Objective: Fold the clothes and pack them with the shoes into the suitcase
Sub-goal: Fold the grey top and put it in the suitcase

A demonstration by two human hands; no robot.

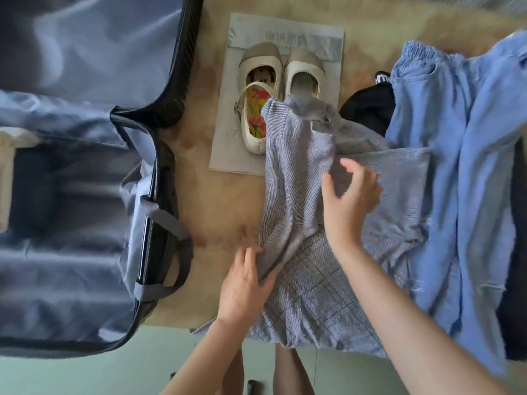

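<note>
A grey checked garment (308, 286) lies on the beige rug in front of me, its upper part folded over. My left hand (245, 283) pinches its left edge near the waist. My right hand (349, 195) is above the garment's middle with fingers curled round a fold of the grey cloth. A pair of cream shoes (271, 89) sits on a sheet of paper just beyond the garment, whose top edge overlaps the right shoe. The open suitcase (71, 195) with blue-grey lining lies at the left. Light blue denim trousers (462, 172) lie at the right.
A black garment (368, 109) lies between the shoes and the blue trousers. The paper (288, 35) under the shoes rests on the fluffy beige rug (216, 212). A dark cloth (516, 280) shows at the far right edge. Pale green floor (114, 374) runs along the bottom.
</note>
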